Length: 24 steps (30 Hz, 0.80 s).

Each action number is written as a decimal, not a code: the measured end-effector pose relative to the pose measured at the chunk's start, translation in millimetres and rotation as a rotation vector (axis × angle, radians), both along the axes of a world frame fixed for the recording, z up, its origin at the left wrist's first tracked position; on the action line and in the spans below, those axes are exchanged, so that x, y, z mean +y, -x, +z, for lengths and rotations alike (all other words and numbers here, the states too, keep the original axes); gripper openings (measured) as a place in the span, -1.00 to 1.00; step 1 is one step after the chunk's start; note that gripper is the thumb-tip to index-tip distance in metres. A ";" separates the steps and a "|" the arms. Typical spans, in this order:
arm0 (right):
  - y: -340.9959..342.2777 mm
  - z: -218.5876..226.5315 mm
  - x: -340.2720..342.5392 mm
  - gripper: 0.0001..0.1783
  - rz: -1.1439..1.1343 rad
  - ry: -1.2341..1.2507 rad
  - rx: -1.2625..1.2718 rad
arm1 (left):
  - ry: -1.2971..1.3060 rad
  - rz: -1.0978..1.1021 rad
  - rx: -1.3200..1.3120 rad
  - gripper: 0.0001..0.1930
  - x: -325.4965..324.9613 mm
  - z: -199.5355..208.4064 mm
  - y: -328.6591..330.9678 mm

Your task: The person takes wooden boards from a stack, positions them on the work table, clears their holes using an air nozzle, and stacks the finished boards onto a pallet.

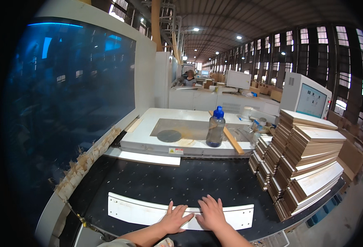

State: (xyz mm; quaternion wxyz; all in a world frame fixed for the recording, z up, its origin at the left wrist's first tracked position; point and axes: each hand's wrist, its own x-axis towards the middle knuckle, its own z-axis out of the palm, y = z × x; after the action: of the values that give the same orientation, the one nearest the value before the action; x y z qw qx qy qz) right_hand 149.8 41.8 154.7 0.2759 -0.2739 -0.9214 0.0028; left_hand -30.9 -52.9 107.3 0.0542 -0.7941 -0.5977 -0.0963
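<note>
Pressing flat on a white panel (148, 210), both hands lying side by side, fingers spread and released, clasping nothing: left hand (175, 219) with its fingertips over the panel's near edge, right hand (211, 213) touching it just beside. Covering the panel's middle stretch, so hiding what lies beneath the palms. Getting cut off at the lower edge: both forearms, and a scrap of pale cloth between them, too small to identify. Bending along the rim, the panel showing small drilled holes near its ends.

Lying on a black perforated tabletop (189, 181), the panel sitting close to the near edge. Leaning at the right, a tiered stack of boards (301, 160), pale faces and brown edges, its far side hidden. Standing beyond, on a white machine bed (148, 142), a dark bottle with a blue cap (215, 127), beside a long wooden strip (233, 140). Glowing at the right, a boxed monitor (309, 96). Filling the left, a dark blue window (66, 103) with splintered trim below. Stretching behind, a long factory hall with ceiling lamps; sitting far back, a person (188, 78), hard to make out.
</note>
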 end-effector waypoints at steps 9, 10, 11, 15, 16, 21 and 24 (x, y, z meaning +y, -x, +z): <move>38.2 0.7 32.1 -0.38 0.192 0.522 -0.446 | -0.142 0.006 0.033 -0.15 -9.0 -20.1 1.2; 37.6 -6.7 37.9 -0.37 0.237 0.520 -0.411 | -0.147 -0.002 0.033 -0.13 -7.4 -20.0 2.0; 36.7 -7.9 40.6 -0.37 0.230 0.522 -0.413 | -0.152 -0.010 0.033 -0.11 -6.8 -20.1 2.7; 41.2 -7.2 36.7 -0.53 0.229 0.544 -0.480 | -0.188 0.023 0.067 -0.05 -6.8 -23.8 4.1; 44.7 -6.7 31.9 -0.60 0.161 0.511 -0.536 | -0.190 0.024 0.062 -0.05 -6.7 -24.3 2.2; 49.6 -10.0 22.7 -0.54 0.089 0.434 -0.408 | -0.242 0.149 0.058 -0.14 -20.4 -19.0 -11.0; 45.2 -10.6 36.7 -0.56 0.098 0.386 -0.364 | -0.165 0.190 -0.022 -0.26 -50.1 1.4 -21.6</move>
State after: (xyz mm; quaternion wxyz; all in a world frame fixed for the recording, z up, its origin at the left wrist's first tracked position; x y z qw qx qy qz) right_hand 104.6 78.5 144.1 0.0481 -0.2726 -0.9503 0.1425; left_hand -9.2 -103.0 108.7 0.1216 -0.7255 -0.6610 -0.1484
